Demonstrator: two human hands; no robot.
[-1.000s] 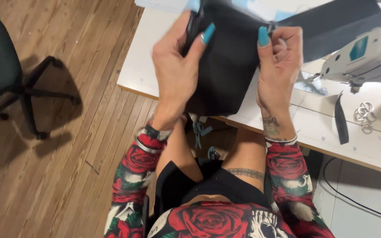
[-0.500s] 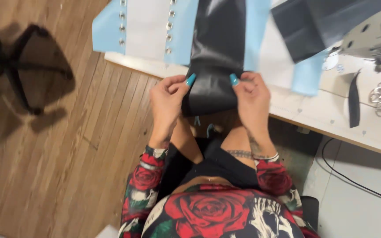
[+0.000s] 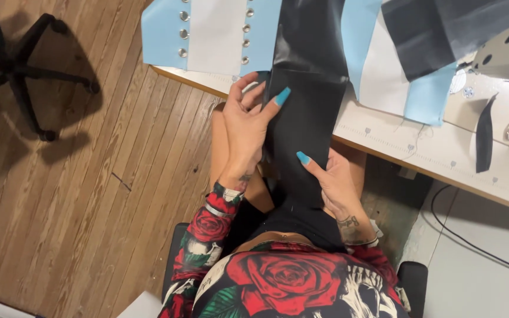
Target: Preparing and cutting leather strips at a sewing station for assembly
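Your left hand (image 3: 248, 126) has its grip on the left edge of the long black leather-like fabric strip (image 3: 307, 100), thumb on top; your right hand (image 3: 334, 182) pinches the strip's lower right edge, near your lap. The strip hangs off the white counter (image 3: 431, 156) edge down to your lap, lying over a light-blue-and-white panel with metal eyelets (image 3: 213, 35).

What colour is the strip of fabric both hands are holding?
Black, with a slight sheen; the long fabric strip shows best in the head view.
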